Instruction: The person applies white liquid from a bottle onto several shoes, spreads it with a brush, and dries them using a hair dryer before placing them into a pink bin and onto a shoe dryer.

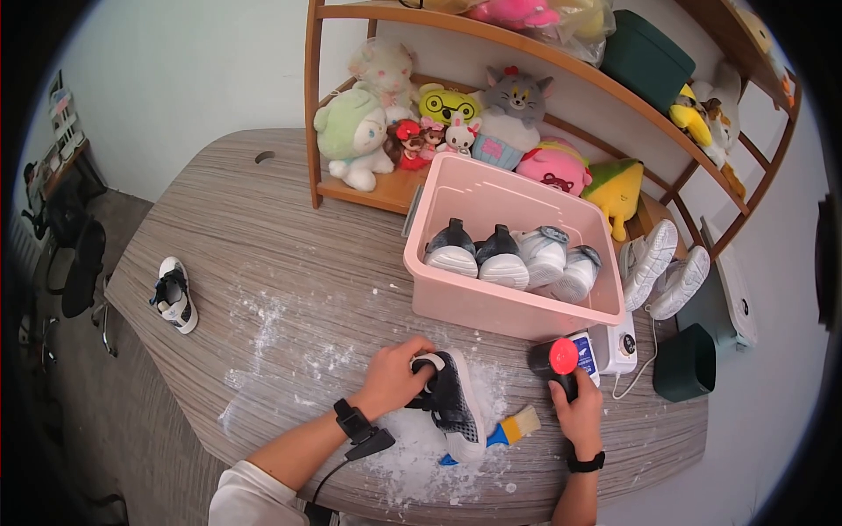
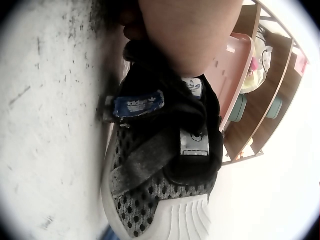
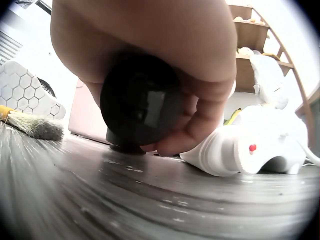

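My left hand (image 1: 395, 381) grips the heel end of a black-and-white sneaker (image 1: 452, 403), tilted on its side over the powdery tabletop. In the left wrist view the sneaker (image 2: 150, 155) shows its straps, a blue label and a ribbed white toe. A paintbrush (image 1: 517, 427) with a blue handle lies beside and partly under the sneaker. My right hand (image 1: 579, 416) is wrapped round the black handle of a tool with a round red end (image 1: 564, 357). From the right wrist, the tool's rounded black end (image 3: 142, 102) stands close over the table, fingers curled about it.
A pink bin (image 1: 517, 320) with several shoes stands ahead, before a wooden shelf (image 1: 526, 35) of plush toys. Another sneaker (image 1: 175, 296) is at the left. White device (image 1: 617, 349), dark green bin (image 1: 686, 364) and propped white shoes (image 1: 653, 267) line the right. White powder (image 1: 263, 324) dusts the table.
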Available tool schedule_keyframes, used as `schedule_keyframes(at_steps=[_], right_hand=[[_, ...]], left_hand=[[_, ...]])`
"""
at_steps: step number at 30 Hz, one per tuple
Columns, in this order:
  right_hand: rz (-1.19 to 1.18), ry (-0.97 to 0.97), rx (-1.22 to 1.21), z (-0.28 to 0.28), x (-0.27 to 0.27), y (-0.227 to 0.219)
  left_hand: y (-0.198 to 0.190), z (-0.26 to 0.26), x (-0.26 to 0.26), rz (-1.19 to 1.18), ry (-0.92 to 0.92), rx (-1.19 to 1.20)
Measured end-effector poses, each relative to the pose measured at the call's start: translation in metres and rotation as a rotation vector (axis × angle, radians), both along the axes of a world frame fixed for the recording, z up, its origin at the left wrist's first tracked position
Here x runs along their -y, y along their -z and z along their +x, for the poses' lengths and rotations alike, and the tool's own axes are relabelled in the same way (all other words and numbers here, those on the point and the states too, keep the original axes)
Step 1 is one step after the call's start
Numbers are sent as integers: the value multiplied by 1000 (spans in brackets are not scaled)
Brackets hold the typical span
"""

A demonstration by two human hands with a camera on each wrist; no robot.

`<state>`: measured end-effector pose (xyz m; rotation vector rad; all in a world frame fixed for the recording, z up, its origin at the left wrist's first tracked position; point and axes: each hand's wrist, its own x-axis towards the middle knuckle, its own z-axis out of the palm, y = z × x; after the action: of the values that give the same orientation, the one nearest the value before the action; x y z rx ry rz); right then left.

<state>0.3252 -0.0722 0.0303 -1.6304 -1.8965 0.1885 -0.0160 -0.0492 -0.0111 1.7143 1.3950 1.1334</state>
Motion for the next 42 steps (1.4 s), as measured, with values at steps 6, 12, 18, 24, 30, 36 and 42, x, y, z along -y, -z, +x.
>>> schedule_keyframes(at_steps=[6,12,18,24,30,36,42], right_hand=[[-44,195,53,4,4,-1],[-67,230,88,4,5,0],[-94,310,88,4,6,5],[-37,260,43,-6,9,5],[-94,250,75,-5,10,5],[-57,199,104,-1,10,7],[12,150,97,-3,18,-4]], left_hand=[[-1,0,1,-2,2,0],[1,0,0,-7,-3,-2],[1,0,0,8,-3,-9],[2,0,0,1,-3,-5],[0,0,0,5,3,-3],[5,-3,-4,-79,20,112],[-7,-7,-5,-199,-12,310]])
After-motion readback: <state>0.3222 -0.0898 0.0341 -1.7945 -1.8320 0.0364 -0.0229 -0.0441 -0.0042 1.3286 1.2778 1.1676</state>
